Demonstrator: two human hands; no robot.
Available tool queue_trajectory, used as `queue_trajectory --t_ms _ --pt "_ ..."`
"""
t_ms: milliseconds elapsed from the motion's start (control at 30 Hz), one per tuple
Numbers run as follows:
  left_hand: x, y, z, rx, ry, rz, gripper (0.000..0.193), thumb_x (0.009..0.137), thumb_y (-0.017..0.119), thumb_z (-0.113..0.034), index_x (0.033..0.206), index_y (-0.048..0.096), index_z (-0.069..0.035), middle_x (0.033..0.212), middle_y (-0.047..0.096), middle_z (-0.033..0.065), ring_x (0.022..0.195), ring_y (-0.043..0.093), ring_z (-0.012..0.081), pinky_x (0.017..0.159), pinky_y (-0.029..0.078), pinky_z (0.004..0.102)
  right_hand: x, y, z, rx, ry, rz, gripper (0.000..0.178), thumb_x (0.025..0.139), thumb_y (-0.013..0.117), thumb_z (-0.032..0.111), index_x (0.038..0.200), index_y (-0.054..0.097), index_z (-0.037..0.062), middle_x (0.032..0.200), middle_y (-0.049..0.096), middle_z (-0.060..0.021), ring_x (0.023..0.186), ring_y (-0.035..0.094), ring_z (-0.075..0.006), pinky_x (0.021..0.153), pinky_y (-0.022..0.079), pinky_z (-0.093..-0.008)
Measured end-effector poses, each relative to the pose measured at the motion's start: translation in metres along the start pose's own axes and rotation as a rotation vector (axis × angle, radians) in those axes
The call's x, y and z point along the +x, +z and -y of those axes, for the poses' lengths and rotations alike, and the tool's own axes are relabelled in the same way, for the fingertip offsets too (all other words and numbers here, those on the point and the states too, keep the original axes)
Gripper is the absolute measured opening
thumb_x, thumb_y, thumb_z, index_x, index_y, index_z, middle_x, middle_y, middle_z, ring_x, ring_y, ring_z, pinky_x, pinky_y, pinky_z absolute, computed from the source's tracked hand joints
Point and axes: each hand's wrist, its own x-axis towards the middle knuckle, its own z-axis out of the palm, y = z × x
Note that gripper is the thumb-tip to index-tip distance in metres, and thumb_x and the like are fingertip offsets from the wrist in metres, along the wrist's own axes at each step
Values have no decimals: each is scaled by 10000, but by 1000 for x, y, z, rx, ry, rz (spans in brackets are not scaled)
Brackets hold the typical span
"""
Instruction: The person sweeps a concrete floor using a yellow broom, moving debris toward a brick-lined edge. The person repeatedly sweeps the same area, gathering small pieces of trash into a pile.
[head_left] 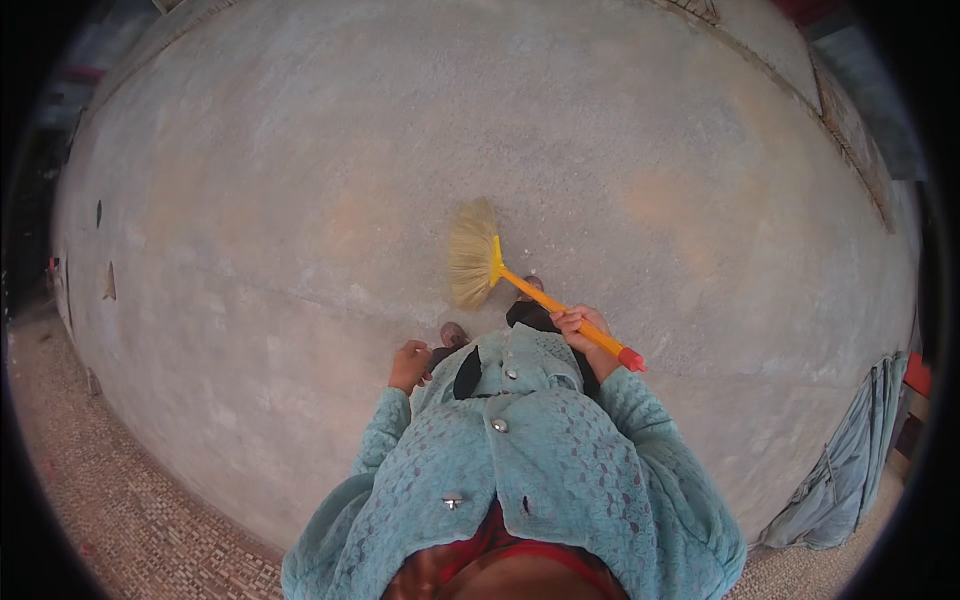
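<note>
My right hand [583, 330] grips the orange handle of a short broom [545, 298] near its red end cap. The straw-coloured bristle head [472, 255] fans out on the grey concrete floor [300, 200] just ahead of my feet. My left hand [409, 365] hangs at my side with fingers curled and nothing visible in it. A teal knitted cardigan [540, 470] with silver buttons covers my body and both arms.
A band of small mosaic tiles [130, 510] borders the concrete at the lower left. A blue-grey cloth [850, 450] hangs at the right edge beside something red. Low walls run along the far right and far left edges.
</note>
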Motion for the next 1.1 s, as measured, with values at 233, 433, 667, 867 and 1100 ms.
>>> queue_trajectory --t_ms 233,433,667,867,1100 --pt "13 -4 -10 88 24 -1 265 772 521 -189 971 488 -18 627 500 64 401 524 148 291 367 248 -108 -29 62 214 -323 167 300 685 390 -13 954 306 -114 739 412 -125 477 453 -109 397 429 -202" --pt "15 -9 -41 92 61 -64 258 771 517 -172 973 482 -15 624 482 58 395 518 150 288 366 253 -125 -11 74 5 -517 213 182 703 421 -16 877 406 -69 720 441 -99 469 442 -86 410 413 -188" --pt "10 4 -45 84 66 -82 301 752 524 -171 988 485 12 645 514 91 404 535 163 293 386 262 -111 41 34 -152 -491 315 260 729 432 -28 985 468 6 740 452 -91 474 405 -60 428 396 -180" --pt "-1 17 -48 96 29 -114 276 753 525 -164 966 486 7 640 521 94 402 538 168 298 396 268 -80 48 54 -67 -300 407 282 749 430 -26 1030 426 -51 767 458 -104 483 423 -67 436 407 -178" --pt "-12 -6 -37 55 -27 -221 269 751 525 -155 971 489 -5 618 517 87 409 548 180 302 407 276 -38 34 103 2 -193 282 145 739 428 -6 851 366 -76 670 438 -74 474 450 -85 435 427 -178"
